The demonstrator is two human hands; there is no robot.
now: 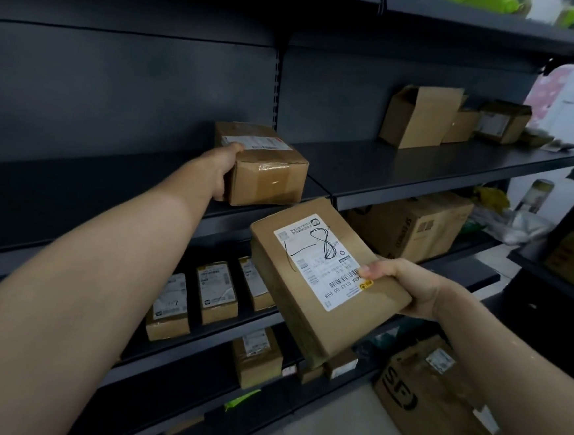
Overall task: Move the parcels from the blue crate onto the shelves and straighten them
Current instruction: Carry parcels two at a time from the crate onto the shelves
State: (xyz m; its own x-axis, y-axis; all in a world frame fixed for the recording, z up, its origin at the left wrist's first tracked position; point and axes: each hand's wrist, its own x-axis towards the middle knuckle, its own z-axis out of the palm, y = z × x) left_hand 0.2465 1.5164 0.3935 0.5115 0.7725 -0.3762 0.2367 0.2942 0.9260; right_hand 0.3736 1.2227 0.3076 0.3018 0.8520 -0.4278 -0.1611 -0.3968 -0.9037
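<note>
Brown taped cardboard box (268, 171) sits on dark metal shelf (420, 169), left hand (218, 172) gripping its end. Right hand (414, 289) pinches flat labelled parcel (321, 282). Square box to shelf edge, then seat parcel beside.

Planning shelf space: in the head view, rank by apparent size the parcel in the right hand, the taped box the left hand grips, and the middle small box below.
1. parcel; nearest the camera, so its lead is unsure
2. taped box
3. middle small box
</note>
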